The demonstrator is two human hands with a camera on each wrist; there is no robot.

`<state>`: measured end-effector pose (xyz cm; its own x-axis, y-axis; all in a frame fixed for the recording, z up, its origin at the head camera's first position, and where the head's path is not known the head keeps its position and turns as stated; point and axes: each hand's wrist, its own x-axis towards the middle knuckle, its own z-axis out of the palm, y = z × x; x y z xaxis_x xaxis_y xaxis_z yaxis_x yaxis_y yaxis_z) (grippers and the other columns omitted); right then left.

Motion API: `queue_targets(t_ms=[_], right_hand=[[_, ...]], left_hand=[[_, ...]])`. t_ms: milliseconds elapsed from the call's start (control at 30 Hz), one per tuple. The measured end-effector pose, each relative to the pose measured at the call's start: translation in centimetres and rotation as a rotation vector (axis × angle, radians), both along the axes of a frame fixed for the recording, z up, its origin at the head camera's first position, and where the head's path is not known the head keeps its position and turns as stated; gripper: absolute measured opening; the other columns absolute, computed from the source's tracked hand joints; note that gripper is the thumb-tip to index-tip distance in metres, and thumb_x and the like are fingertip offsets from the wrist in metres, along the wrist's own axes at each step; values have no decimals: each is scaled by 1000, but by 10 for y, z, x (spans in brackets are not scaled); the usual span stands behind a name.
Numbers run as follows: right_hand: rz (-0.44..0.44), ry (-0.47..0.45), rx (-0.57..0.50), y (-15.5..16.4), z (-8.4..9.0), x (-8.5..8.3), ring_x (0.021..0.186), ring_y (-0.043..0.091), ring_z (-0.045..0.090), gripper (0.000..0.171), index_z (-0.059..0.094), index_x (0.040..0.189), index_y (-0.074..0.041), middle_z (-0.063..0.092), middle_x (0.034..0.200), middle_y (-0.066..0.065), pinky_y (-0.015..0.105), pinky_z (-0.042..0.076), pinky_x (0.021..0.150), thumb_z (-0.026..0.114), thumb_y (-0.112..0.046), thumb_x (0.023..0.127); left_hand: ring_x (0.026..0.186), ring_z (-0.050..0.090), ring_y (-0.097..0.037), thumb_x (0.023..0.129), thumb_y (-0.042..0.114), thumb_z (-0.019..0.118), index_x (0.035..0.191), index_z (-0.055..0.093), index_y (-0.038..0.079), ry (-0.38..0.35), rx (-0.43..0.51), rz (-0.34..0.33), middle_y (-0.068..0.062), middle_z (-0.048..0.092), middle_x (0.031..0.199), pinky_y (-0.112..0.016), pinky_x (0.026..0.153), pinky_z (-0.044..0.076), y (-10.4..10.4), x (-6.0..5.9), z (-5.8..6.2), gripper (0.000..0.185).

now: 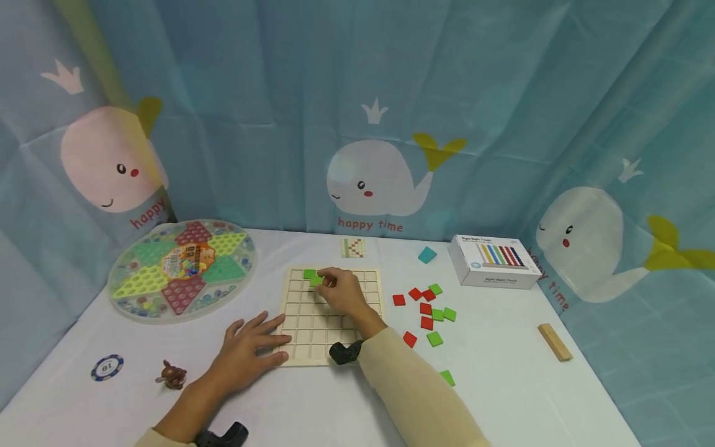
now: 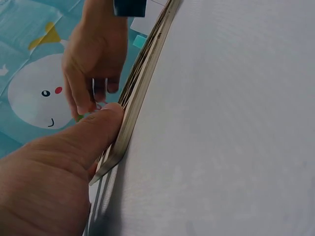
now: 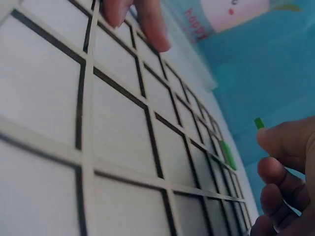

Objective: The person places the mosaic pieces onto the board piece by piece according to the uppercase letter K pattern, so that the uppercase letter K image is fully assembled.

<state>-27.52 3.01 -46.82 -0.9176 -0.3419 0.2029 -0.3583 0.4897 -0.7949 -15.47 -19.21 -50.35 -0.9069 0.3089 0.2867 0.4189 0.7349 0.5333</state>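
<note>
Far left on the worktop point(image 1: 503, 372): round checkers board point(image 1: 181, 270), chip point(image 1: 107, 367), small brown figure point(image 1: 172, 375). Left hand point(image 1: 248, 351) lies flat, fingers straight and spread, holding nothing, pressing the near-left edge of the grid board point(image 1: 313, 338), likely to steady it. Right hand point(image 1: 342, 292) is over the board's far rows, fingers curled, pinching a green tile point(image 1: 316, 280) just beside another green tile point(image 1: 309, 274) seated in its cell. Right of the board: loose red and green tiles point(image 1: 427, 313), white box point(image 1: 494, 261), wooden block point(image 1: 555, 342).
</note>
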Motion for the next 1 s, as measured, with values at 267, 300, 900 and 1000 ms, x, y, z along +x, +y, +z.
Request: queue_targets(t_ms=[267, 300, 900, 1000], right_hand=[[-15, 10, 77, -15, -8, -9, 68, 12, 52, 29, 68, 116, -3, 57, 81, -3, 27, 46, 64, 70, -9, 88], [-12, 12, 87, -17, -8, -10, 68, 12, 51, 29, 68, 116, -3, 57, 81, -3, 27, 45, 64, 70, -10, 88], [-80, 15, 188, -28, -15, -12, 61, 10, 49, 33, 66, 119, -9, 55, 75, -6, 26, 42, 58, 71, -11, 86], [-89, 10, 184, -28, -16, -12, 61, 9, 49, 33, 67, 118, -9, 55, 74, -6, 26, 42, 58, 71, -12, 86]], left_hand=[[133, 36, -40, 80, 42, 76, 107, 77, 22, 3, -9, 8, -3, 55, 137, -65, 100, 14, 1, 3, 3, 33], [133, 36, -40, 80, 42, 76, 107, 77, 22, 5, -10, 8, -3, 55, 137, -65, 100, 14, 1, 3, 3, 33], [134, 35, -40, 81, 44, 74, 108, 76, 22, -16, 3, -6, -4, 54, 138, -65, 100, 13, 0, 3, 4, 35], [134, 35, -40, 81, 44, 74, 108, 76, 22, -24, 5, -2, -4, 54, 138, -65, 100, 13, 0, 2, 3, 35]])
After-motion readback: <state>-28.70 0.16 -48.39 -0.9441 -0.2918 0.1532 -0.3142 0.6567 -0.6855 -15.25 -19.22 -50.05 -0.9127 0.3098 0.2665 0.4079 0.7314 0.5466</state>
